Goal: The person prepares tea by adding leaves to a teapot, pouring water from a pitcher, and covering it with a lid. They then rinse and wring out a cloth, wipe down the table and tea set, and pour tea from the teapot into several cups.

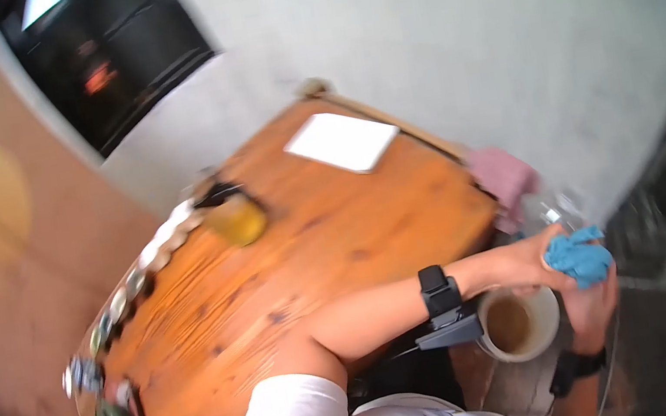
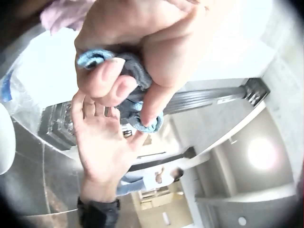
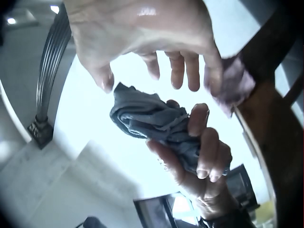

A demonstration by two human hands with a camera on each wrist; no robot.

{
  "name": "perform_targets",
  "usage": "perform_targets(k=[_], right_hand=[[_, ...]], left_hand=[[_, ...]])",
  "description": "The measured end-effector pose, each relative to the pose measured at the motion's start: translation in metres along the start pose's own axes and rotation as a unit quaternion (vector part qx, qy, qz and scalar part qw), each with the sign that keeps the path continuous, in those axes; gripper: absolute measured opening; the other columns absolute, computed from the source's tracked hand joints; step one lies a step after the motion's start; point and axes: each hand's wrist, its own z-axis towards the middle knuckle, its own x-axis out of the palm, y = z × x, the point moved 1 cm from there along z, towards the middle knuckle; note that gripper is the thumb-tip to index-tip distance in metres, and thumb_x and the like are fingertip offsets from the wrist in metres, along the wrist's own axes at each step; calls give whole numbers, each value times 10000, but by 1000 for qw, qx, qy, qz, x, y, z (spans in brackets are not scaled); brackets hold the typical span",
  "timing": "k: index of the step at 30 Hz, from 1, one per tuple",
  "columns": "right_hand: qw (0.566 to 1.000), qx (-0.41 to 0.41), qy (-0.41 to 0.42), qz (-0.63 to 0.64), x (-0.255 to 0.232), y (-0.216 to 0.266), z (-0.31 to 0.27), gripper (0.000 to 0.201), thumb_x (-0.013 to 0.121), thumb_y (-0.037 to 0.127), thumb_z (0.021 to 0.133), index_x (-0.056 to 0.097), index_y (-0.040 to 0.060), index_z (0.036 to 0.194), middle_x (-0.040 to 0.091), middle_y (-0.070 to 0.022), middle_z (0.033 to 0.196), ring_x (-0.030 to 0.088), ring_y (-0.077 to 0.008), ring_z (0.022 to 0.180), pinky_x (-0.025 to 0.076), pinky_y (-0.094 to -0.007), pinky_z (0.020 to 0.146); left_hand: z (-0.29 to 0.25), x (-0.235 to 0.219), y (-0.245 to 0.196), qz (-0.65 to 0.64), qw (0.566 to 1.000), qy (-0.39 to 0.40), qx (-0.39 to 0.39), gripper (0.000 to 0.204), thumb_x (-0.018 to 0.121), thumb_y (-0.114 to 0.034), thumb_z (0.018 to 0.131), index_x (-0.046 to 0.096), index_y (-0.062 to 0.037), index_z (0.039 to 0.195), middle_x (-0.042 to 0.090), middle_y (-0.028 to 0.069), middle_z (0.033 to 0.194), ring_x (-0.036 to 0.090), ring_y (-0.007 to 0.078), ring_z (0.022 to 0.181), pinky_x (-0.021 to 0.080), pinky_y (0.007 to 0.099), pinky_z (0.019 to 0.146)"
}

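A crumpled blue cloth (image 1: 579,257) is bunched up over the floor side, just past the table's right corner. My left hand (image 1: 523,262) grips it; in the left wrist view, that hand's fingers and thumb curl round the rolled fabric. Close by, my right hand (image 1: 594,310) has its fingers extended. The right wrist view shows this right hand (image 3: 147,33) spread above the cloth (image 3: 154,118), with a gap between them. Below the hands stands a white bucket (image 1: 551,314) with murky brown water in it.
A wooden table (image 1: 339,242) fills the middle, bearing a white rectangular sheet (image 1: 344,143), a container of yellow liquid (image 1: 240,221) and a row of small items along its left edge. A pink cloth (image 1: 507,179) hangs at the right corner. Another person (image 2: 159,178) is in the background.
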Motion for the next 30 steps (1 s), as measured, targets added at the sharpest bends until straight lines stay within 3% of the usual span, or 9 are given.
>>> perform_targets(k=[4, 6, 10, 16, 18, 20, 22, 26, 30], right_hand=[[975, 130, 148, 103, 142, 16, 25, 525, 499, 273, 823, 340, -14, 1232, 521, -147, 1069, 526, -236, 985, 468, -388, 783], [950, 171, 256, 45, 186, 4, 36, 519, 550, 236, 787, 370, -17, 1203, 531, -148, 1056, 550, -222, 950, 513, -353, 707], [885, 267, 377, 50, 264, -29, 37, 400, 534, -19, 713, 470, -22, 1108, 511, -129, 1075, 572, -194, 882, 525, -318, 667], [836, 41, 542, -70, 398, -62, 18, 279, 425, -158, 595, 619, -1, 720, 554, -113, 938, 541, -196, 884, 447, -262, 742], [826, 44, 553, -99, 430, -74, 15, 303, 386, -166, 568, 620, -2, 669, 555, -120, 933, 531, -204, 889, 429, -290, 780], [797, -42, 571, -194, 458, -90, 12, 313, 364, -164, 584, 618, -5, 675, 562, -110, 923, 538, -208, 882, 425, -294, 795], [787, -38, 583, -199, 479, -103, 8, 344, 362, -150, 590, 628, 9, 739, 566, -102, 901, 538, -218, 882, 425, -290, 798], [680, 59, 672, -286, 492, -131, 13, 330, 463, -53, 661, 605, 35, 945, 558, -135, 958, 524, -267, 932, 422, -323, 818], [553, -153, 703, -420, 495, -136, -4, 387, 635, 175, 715, 548, 60, 1074, 535, -127, 953, 495, -290, 935, 415, -357, 807]], left_hand=[[-121, -18, -35, 59, 990, -121, 30, 541, 676, -291, 759, 319, -73, 1102, 489, 16, 708, 429, 55, 463, 327, 201, 378], [-172, -31, -7, 381, 836, -325, 224, 473, 658, -274, 776, 367, -66, 1085, 523, 19, 722, 462, 66, 496, 368, 202, 421], [-302, 15, -36, 128, 903, -411, 15, 411, 635, -250, 798, 405, -55, 1078, 539, 21, 736, 508, 80, 553, 407, 203, 474], [-437, 57, -28, 12, 842, -530, 99, 367, 562, -259, 852, 417, -96, 1147, 531, 20, 758, 542, 89, 637, 436, 207, 532], [-475, 46, -5, 140, 786, -594, 97, 288, 519, -223, 875, 436, -87, 1115, 542, 30, 747, 557, 104, 685, 447, 214, 577], [-516, 43, 12, 363, 618, -696, -43, 180, 490, -149, 879, 471, -63, 1036, 557, 34, 721, 560, 109, 702, 462, 227, 621], [-552, 30, 36, 106, 732, -670, 70, 112, 464, -75, 867, 484, -31, 968, 568, 42, 690, 569, 110, 713, 478, 244, 633], [-575, 30, 45, 196, 656, -722, -94, 171, 522, -110, 840, 489, -22, 984, 573, 86, 746, 581, 126, 712, 489, 271, 634], [-546, 25, 57, 391, 595, -687, -148, 468, 632, -316, 769, 443, -103, 1141, 543, 137, 955, 592, 270, 767, 472, 362, 685]])
